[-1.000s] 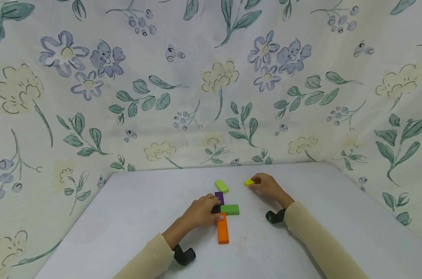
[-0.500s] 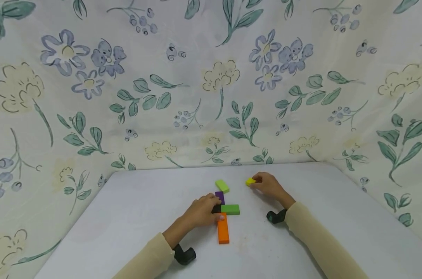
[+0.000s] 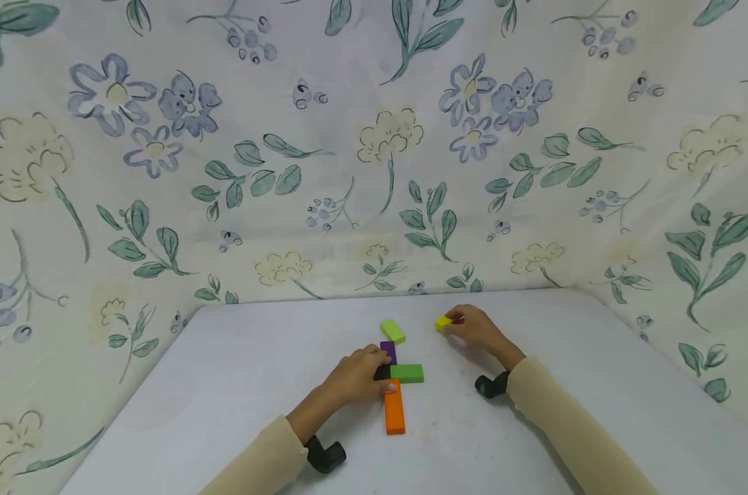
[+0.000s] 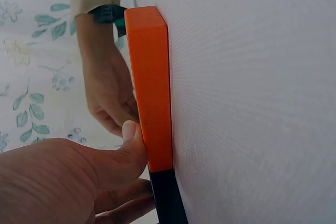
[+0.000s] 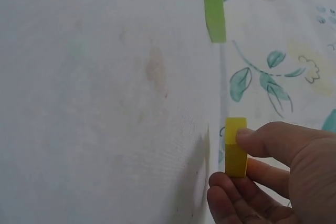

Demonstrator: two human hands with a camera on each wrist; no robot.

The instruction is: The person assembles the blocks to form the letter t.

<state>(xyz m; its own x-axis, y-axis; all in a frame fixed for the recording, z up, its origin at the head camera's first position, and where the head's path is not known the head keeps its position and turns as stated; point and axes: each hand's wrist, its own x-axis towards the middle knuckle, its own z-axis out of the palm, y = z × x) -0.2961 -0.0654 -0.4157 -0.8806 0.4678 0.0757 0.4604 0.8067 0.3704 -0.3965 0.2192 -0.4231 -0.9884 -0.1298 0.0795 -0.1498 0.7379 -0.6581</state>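
Note:
In the head view my left hand (image 3: 357, 375) rests over a black block (image 3: 382, 372), fingertips at a purple block (image 3: 388, 351) and thumb on an orange block (image 3: 394, 409). The left wrist view has the thumb lying against the orange block's upper edge, with fairly straight fingers reaching over the black block (image 4: 169, 198). A green block (image 3: 407, 373) extends to the right from the black one. Farther right, my right hand (image 3: 473, 326) pinches a small yellow block (image 5: 235, 148) between thumb and fingers. A lime-green block (image 3: 392, 331) lies tilted beyond the purple one.
The blocks lie on a white table (image 3: 275, 337). A floral curtain (image 3: 349, 179) hangs behind its far edge. A black wrist camera (image 3: 326, 455) juts from the left wrist and another camera (image 3: 491, 386) from the right wrist, both low over the table.
My right hand and the yellow block have shifted very slightly. The left hand and the other blocks stay in place.

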